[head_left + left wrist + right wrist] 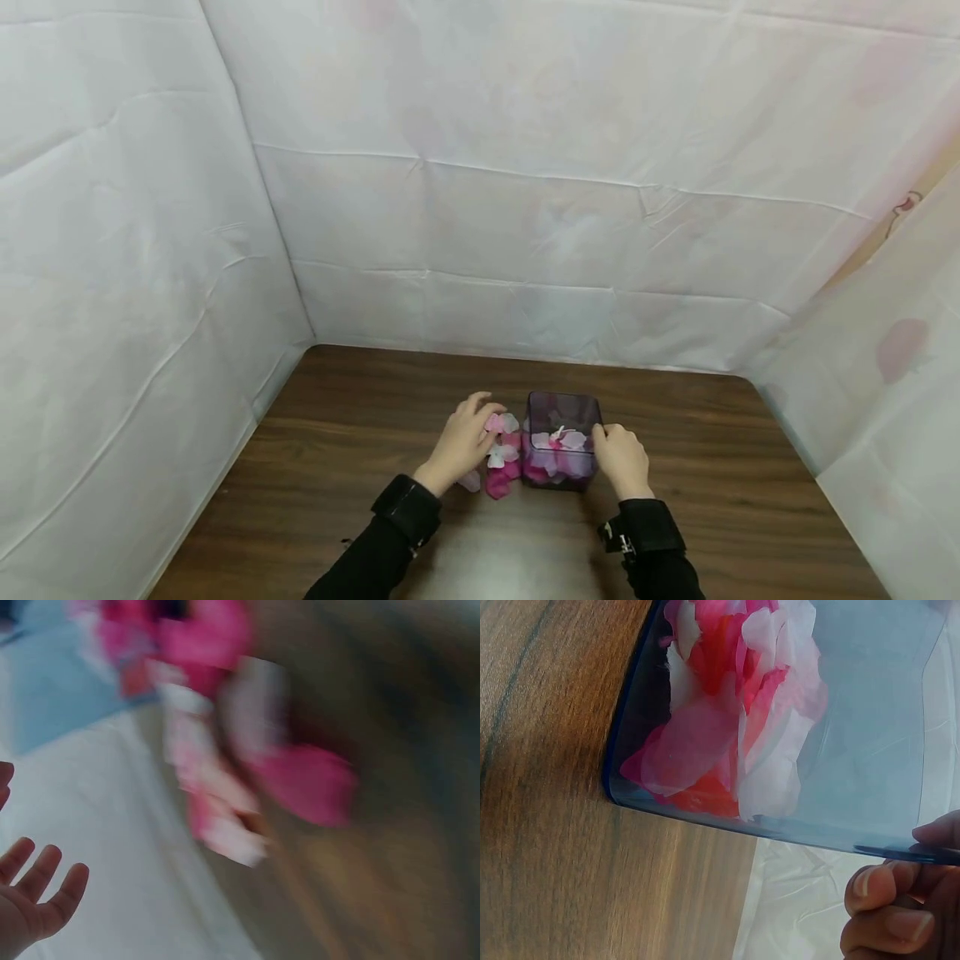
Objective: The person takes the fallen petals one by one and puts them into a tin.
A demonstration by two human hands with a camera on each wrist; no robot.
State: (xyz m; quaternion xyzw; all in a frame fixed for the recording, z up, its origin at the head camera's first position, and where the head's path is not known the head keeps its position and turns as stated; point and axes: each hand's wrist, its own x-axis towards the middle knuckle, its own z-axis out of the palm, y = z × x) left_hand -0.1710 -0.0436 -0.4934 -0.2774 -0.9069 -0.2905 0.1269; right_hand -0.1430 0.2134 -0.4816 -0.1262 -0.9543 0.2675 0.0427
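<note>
A see-through, dark-tinted plastic box point(591, 405) stands on the table, partly filled with pink, white and magenta artificial petals point(727, 727). My right hand point(622, 460) grips its right side at the rim, thumb over the edge and curled fingers against the outside point(892, 907). To the left of the box lies a loose row of petals point(501, 475), pink, white and magenta. Over the left edge of this row is my left hand point(461, 442), its fingers spread apart and nothing between them in the left wrist view, where the petals look blurred.
The brown wood-grain table point(337, 467) carries the box and petals. White sheeting point(450, 225) hangs behind it and along both sides. Beside my left hand lies a single pale petal point(470, 481). Both wrists wear black bands point(651, 525).
</note>
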